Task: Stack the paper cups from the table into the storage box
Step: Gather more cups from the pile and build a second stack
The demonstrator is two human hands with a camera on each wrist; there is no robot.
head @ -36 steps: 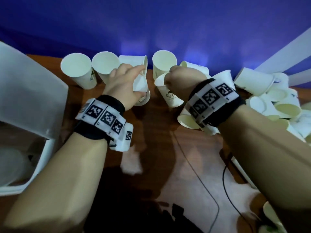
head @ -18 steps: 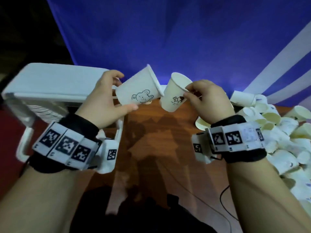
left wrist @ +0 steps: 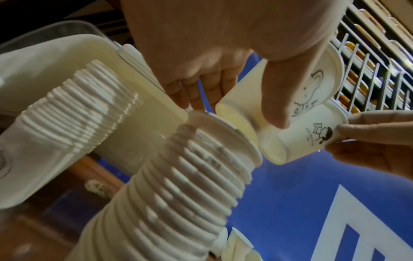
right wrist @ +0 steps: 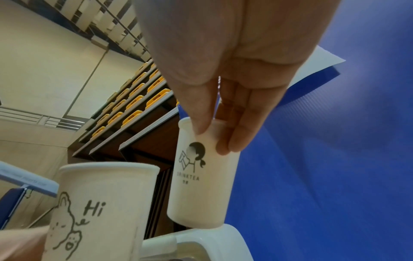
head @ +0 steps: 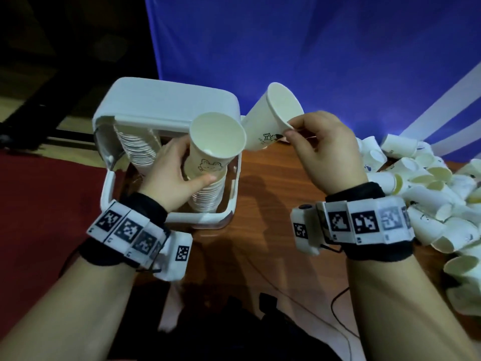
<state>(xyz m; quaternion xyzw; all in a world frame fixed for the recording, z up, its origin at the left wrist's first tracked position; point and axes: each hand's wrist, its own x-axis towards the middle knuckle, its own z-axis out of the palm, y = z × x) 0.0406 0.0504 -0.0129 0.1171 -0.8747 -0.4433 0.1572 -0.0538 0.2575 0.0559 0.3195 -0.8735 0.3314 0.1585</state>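
Observation:
My left hand (head: pixel 174 175) grips a white paper cup with a bear drawing (head: pixel 213 149) and holds it at the top of a tall stack of cups (head: pixel 208 194) inside the white storage box (head: pixel 109 183). In the left wrist view the bear cup (left wrist: pixel 257 98) sits tilted at the mouth of the stack (left wrist: pixel 183 185). A second stack (head: pixel 138 147) leans at the box's left. My right hand (head: pixel 325 149) pinches the rim of a cup printed with a girl (head: pixel 270 118), tilted, just right of the box. The girl cup (right wrist: pixel 201 164) hangs from the fingertips.
The box's white lid (head: pixel 166 100) stands open behind it. A big heap of loose paper cups (head: pixel 429 199) covers the right side of the wooden table (head: pixel 273 204). A black cable (head: pixel 335 303) runs along the near table. A blue backdrop (head: pixel 312 48) hangs behind.
Both hands lifted a cup off the table and carried it left. The left hand's bear cup has come down onto the stack in the box; the right hand's cup now hovers beside the box.

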